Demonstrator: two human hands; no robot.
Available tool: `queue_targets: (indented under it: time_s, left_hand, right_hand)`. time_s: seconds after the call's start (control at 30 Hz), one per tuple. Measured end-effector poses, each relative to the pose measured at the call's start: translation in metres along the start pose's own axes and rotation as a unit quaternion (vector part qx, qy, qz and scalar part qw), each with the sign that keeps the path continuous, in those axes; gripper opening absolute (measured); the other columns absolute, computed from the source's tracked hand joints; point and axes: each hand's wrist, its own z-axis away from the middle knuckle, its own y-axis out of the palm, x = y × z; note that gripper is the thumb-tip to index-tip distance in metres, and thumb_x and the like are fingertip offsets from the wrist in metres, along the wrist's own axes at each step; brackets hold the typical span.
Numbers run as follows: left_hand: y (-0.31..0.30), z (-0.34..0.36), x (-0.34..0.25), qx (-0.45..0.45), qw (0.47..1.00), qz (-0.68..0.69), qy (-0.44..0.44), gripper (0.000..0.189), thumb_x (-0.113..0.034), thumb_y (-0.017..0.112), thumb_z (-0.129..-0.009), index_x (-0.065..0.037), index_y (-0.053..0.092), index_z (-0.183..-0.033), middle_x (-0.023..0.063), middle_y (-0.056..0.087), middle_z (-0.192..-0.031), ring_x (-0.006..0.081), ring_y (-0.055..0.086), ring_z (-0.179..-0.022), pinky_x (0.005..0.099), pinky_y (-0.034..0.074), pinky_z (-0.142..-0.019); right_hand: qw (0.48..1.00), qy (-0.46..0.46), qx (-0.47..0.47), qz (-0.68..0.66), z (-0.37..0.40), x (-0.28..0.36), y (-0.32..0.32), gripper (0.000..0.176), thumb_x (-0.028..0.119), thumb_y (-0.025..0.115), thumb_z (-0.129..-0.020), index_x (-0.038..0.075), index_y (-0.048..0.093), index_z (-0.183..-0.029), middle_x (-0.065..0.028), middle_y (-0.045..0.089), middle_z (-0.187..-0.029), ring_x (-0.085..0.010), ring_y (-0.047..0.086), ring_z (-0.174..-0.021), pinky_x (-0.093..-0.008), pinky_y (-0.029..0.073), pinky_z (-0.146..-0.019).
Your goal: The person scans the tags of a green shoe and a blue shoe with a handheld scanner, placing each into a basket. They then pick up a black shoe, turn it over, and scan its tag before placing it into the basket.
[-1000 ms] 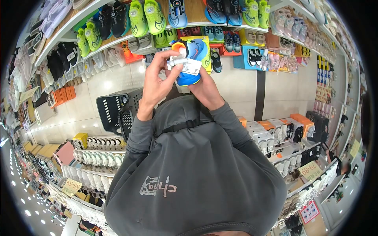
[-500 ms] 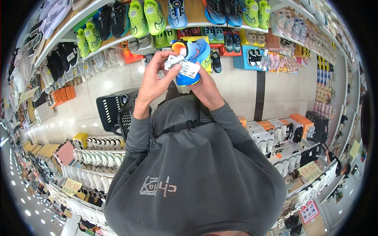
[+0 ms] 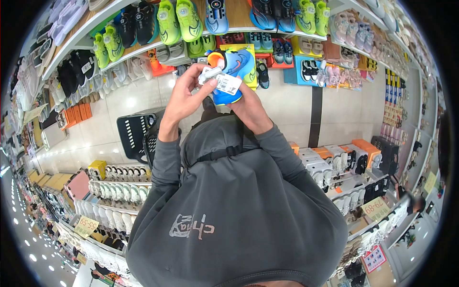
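Observation:
A blue sneaker (image 3: 244, 62) with an orange lining is held up in front of me. My right hand (image 3: 252, 109) grips it from below, fingers curled behind the sole end. A white price tag (image 3: 228, 84) with printed text and a barcode lies across the shoe. My left hand (image 3: 189, 95) pinches a small white plastic piece (image 3: 210, 74) between thumb and fingers, right at the tag's left edge. The thumb tip touches this piece, and the other left fingers are partly hidden behind it.
A shoe shelf (image 3: 138, 53) with bright green sneakers (image 3: 189, 21) curves across the top. A black shopping basket (image 3: 136, 136) stands on the tiled floor at left. Low racks of white shoes (image 3: 117, 193) flank me. A person (image 3: 415, 204) is at far right.
The price tag has shifted slightly and tilted within the grip. Both hands keep hold of the sneaker and white piece, with the left hand and forearm moved a little to the left.

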Motion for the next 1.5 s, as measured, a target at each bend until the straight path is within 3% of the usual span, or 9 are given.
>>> queue_targets:
  time_s: [0.23, 0.57, 0.63, 0.73, 0.97, 1.07, 1.17, 1.27, 1.5]
  left_hand:
    - [-0.002, 0.004, -0.006, 0.03, 0.999, 0.011, -0.028, 0.028, -0.014, 0.072, -0.1, -0.004, 0.059, -0.123, -0.0017, 0.062, -0.109, 0.0043, 0.056, -0.093, 0.0229, 0.046, -0.078]
    - [0.0, 0.001, -0.012, 0.023, 0.997, 0.054, -0.06, 0.024, -0.015, 0.074, -0.099, -0.004, 0.062, -0.116, -0.0025, 0.066, -0.102, 0.0013, 0.061, -0.085, 0.0208, 0.052, -0.071]
    - [0.0, -0.001, -0.013, 0.02, 0.996, 0.048, -0.07, 0.024, -0.016, 0.074, -0.099, -0.004, 0.062, -0.116, -0.0028, 0.067, -0.1, 0.0011, 0.062, -0.082, 0.0209, 0.054, -0.067]
    - [0.004, -0.002, -0.015, 0.02, 0.994, 0.072, -0.08, 0.021, -0.018, 0.073, -0.099, -0.008, 0.061, -0.113, -0.0056, 0.062, -0.095, 0.0005, 0.053, -0.078, 0.0202, 0.043, -0.064]
    - [0.003, -0.001, -0.013, 0.024, 0.994, 0.074, -0.076, 0.021, -0.019, 0.074, -0.099, -0.009, 0.061, -0.111, -0.0054, 0.062, -0.094, 0.0009, 0.053, -0.077, 0.0199, 0.042, -0.063]
    - [0.002, -0.001, -0.008, 0.022, 0.995, 0.072, -0.064, 0.02, -0.017, 0.074, -0.098, -0.008, 0.062, -0.111, -0.0054, 0.063, -0.095, 0.0008, 0.055, -0.077, 0.0198, 0.044, -0.063]
    - [0.003, -0.001, -0.005, 0.004, 0.996, 0.077, -0.049, 0.019, -0.014, 0.074, -0.097, -0.006, 0.063, -0.111, -0.0059, 0.065, -0.096, -0.0001, 0.058, -0.078, 0.0192, 0.046, -0.062]
    - [0.004, 0.001, -0.011, -0.011, 0.994, 0.094, -0.05, 0.018, -0.013, 0.074, -0.097, -0.008, 0.063, -0.109, -0.0067, 0.064, -0.096, -0.001, 0.055, -0.077, 0.0186, 0.042, -0.06]
    - [-0.008, 0.002, -0.021, 0.018, 0.993, 0.104, -0.053, 0.022, -0.02, 0.074, -0.093, -0.009, 0.065, -0.109, -0.0051, 0.063, -0.089, 0.0015, 0.053, -0.072, 0.0197, 0.041, -0.058]
  right_hand:
    - [1.0, 0.007, 0.001, 0.012, 0.004, 0.0, -0.001, 0.044, 0.036, 0.045, -0.113, 0.004, 0.053, -0.142, -0.0059, 0.063, -0.135, -0.0157, 0.063, -0.12, -0.0379, 0.052, -0.102]
    - [0.999, 0.034, 0.005, 0.031, 0.009, 0.004, 0.008, 0.049, 0.038, 0.038, -0.114, 0.005, 0.047, -0.149, -0.0066, 0.061, -0.14, -0.0179, 0.064, -0.123, -0.0384, 0.052, -0.105]
    - [0.998, 0.04, -0.004, 0.039, 0.007, 0.002, 0.007, 0.049, 0.039, 0.037, -0.114, 0.006, 0.047, -0.149, -0.0057, 0.062, -0.139, -0.017, 0.065, -0.121, -0.0368, 0.053, -0.102]
    - [0.997, 0.049, -0.002, 0.058, 0.006, 0.002, 0.002, 0.048, 0.04, 0.036, -0.114, 0.008, 0.048, -0.148, -0.004, 0.064, -0.136, -0.0143, 0.065, -0.118, -0.0331, 0.054, -0.094]
    - [0.996, 0.062, 0.003, 0.071, 0.003, 0.0, -0.006, 0.047, 0.042, 0.036, -0.114, 0.01, 0.052, -0.145, -0.0017, 0.066, -0.133, -0.0089, 0.065, -0.113, -0.0268, 0.051, -0.081]
    - [0.996, 0.051, 0.01, 0.074, 0.004, 0.0, -0.006, 0.049, 0.044, 0.037, -0.114, 0.01, 0.051, -0.146, -0.0031, 0.065, -0.134, -0.011, 0.065, -0.116, -0.0287, 0.053, -0.086]
    - [0.998, 0.04, -0.01, 0.041, 0.004, -0.001, -0.006, 0.057, 0.046, 0.034, -0.114, 0.007, 0.042, -0.154, -0.0087, 0.057, -0.148, -0.0211, 0.055, -0.137, -0.0404, 0.048, -0.11]
    - [1.0, 0.005, -0.007, -0.028, 0.001, 0.003, 0.0, 0.059, 0.053, 0.039, -0.111, 0.009, 0.044, -0.151, -0.0072, 0.059, -0.143, -0.0196, 0.06, -0.128, -0.0391, 0.05, -0.108]
    - [0.999, -0.002, 0.003, -0.054, 0.0, 0.019, -0.011, 0.065, 0.061, 0.039, -0.108, 0.014, 0.043, -0.153, -0.0057, 0.059, -0.145, -0.0212, 0.058, -0.132, -0.043, 0.048, -0.108]
